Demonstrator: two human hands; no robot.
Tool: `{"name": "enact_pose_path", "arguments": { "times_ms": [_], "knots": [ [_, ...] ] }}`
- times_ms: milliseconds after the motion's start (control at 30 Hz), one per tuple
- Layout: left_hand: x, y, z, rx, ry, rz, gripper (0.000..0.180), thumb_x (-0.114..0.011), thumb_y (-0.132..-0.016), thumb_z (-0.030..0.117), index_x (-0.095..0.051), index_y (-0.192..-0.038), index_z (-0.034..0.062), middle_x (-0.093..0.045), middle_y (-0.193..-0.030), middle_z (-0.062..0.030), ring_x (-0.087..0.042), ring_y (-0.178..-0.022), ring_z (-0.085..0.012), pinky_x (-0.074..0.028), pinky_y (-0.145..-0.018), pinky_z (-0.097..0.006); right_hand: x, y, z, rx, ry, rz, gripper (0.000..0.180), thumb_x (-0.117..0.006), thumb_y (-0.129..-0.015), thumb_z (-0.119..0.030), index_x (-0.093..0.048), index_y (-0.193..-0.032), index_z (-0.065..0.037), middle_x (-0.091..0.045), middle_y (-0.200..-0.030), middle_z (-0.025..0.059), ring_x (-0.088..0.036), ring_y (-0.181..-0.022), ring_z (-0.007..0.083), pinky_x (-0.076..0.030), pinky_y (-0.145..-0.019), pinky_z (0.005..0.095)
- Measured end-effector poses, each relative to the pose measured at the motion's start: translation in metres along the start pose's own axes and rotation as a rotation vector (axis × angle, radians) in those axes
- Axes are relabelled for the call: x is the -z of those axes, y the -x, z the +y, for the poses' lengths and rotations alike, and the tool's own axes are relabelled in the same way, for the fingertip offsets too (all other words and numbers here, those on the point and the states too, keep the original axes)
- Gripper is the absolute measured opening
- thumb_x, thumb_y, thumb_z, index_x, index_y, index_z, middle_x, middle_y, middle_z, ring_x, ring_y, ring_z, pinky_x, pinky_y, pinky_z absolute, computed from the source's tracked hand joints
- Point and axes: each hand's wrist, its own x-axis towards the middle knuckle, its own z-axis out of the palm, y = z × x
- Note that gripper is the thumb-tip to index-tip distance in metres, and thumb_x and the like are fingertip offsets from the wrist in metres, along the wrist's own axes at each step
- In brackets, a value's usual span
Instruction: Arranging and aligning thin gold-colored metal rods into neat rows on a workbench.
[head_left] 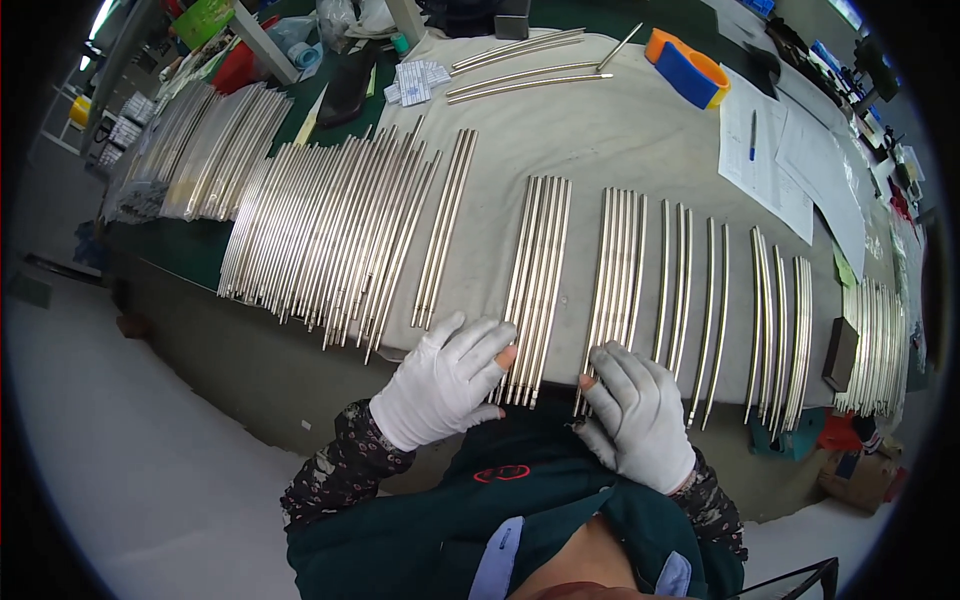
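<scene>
Touching the near ends of two bunches of rods (538, 280), the left hand (446, 382) and right hand (637, 418) are both half open, fingers loosely bent, nothing really gripped. Printed sheets (770, 185) past the right hand are too tiny to read. Red logo (502, 473) on the shirt (420, 525), down between the hands.

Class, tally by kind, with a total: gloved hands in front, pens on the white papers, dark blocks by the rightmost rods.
Left hand and right hand: 2
Pen: 1
Block: 1
Total: 4
</scene>
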Motion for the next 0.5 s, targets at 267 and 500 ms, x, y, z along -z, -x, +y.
{"name": "enact_pose_path", "arguments": {
  "times_ms": [267,500],
  "knots": [
    [-0.018,0.002,-0.004,-0.064,-0.050,0.256,0.036,-0.067,-0.073,0.017,-0.055,-0.104,0.0041,-0.056,-0.113,-0.0103,-0.057,-0.104,-0.0246,-0.041,-0.090,-0.041,-0.011,-0.043,-0.022,0.232,0.049,0.083,0.041,-0.066,-0.067,-0.028,-0.057,-0.097,-0.001,-0.054,-0.096,0.0104,-0.054,-0.098,0.0255,-0.043,-0.085,0.0378],
    [-0.024,0.012,-0.009,-0.066,-0.044,0.341,0.041,-0.067,-0.075,0.025,-0.053,-0.109,0.0065,-0.059,-0.111,-0.0083,-0.059,-0.098,-0.0244,-0.047,-0.082,-0.038,-0.027,-0.055,-0.027,0.294,0.173,0.076,0.014,-0.053,-0.074,-0.017,-0.058,-0.082,-0.006,-0.050,-0.076,0.0033,-0.050,-0.071,0.0170,-0.040,-0.060,0.0286]
  ]
}}
